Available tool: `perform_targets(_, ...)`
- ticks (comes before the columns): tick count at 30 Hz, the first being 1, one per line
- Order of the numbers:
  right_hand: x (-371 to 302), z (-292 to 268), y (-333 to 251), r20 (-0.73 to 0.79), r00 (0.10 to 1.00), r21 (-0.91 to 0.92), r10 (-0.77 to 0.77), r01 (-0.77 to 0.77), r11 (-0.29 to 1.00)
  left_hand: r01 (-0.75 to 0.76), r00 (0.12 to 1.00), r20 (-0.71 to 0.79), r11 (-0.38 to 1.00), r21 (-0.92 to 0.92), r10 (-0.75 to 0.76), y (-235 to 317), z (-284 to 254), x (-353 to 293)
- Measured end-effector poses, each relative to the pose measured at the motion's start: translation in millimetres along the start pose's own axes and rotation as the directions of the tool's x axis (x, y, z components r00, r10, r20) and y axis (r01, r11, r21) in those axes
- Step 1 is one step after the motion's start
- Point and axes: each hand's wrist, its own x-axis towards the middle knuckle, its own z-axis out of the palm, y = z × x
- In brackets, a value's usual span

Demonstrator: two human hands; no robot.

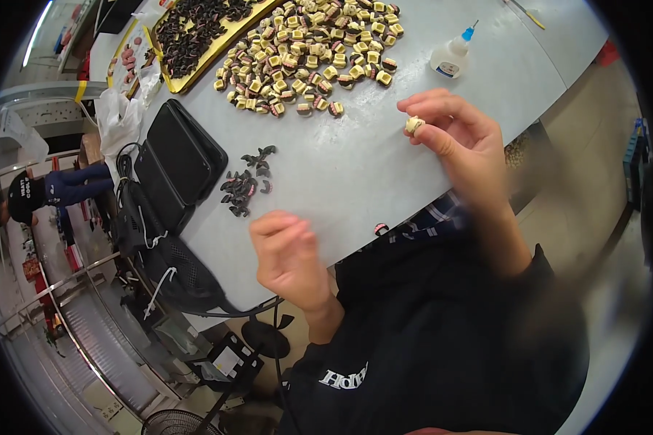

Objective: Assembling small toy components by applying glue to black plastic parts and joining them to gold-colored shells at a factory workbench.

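Note:
Between the thumb and fingers of my right hand is a small cream-coloured moulded piece, held above the table near its front edge. My left hand hovers at the table's near edge, its fingers bent and smeared by motion, so I cannot make out whether anything is in them. Close beyond it lies a small pile of black curved pieces, some showing pink. One small black, pink and white piece rests at the table edge between my hands. Farther off spreads a large heap of cream-and-dark pieces with pink bands.
A white squeeze bottle with a blue needle tip stands beyond my right hand. At the far left is a yellow tray of dark pieces. A black folded device and a black bag line the left side. Another person stands farther left.

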Motion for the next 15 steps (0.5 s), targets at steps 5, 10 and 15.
perform_targets(5, 0, -3, -2, 0.03, 0.999, 0.06, 0.045, -0.046, 0.997, -0.173, 0.908, 0.418, 0.943, 0.286, 0.04, 18, -3, 2)
perform_targets(10, 0, -7, 0, 0.032, 0.996, 0.159, 0.085, -0.09, 0.983, -0.271, 0.77, 0.637, 0.899, 0.345, -0.013, 23, 2, 14)
perform_targets(15, -1, -6, -3, 0.017, 0.996, 0.24, 0.085, -0.087, 0.967, -0.336, 0.611, 0.788, 0.877, 0.344, -0.075, 26, 2, 30)
